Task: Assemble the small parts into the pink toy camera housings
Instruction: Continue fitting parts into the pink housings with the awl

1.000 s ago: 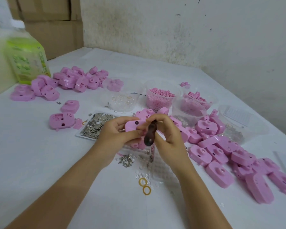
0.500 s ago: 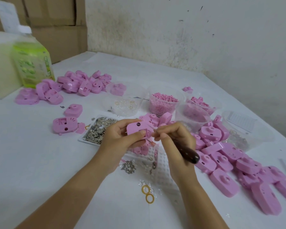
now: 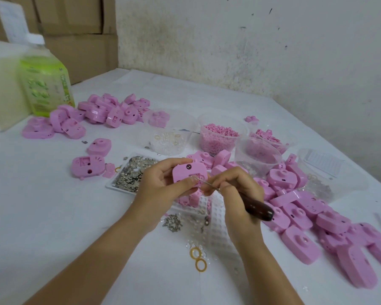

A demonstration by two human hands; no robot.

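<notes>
Left hand holds pink housing above bench, fingers curled round it. Right hand grips wooden-handled awl; metal tip touches housing.

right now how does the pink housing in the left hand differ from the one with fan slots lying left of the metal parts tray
The held housing is off the table, tilted, gripped by the left hand; the slotted housing lies flat on the table. The right hand sets a wooden-handled pick against the held housing; no hand is on the slotted housing. Both are pink plastic with rounded corners.
</notes>
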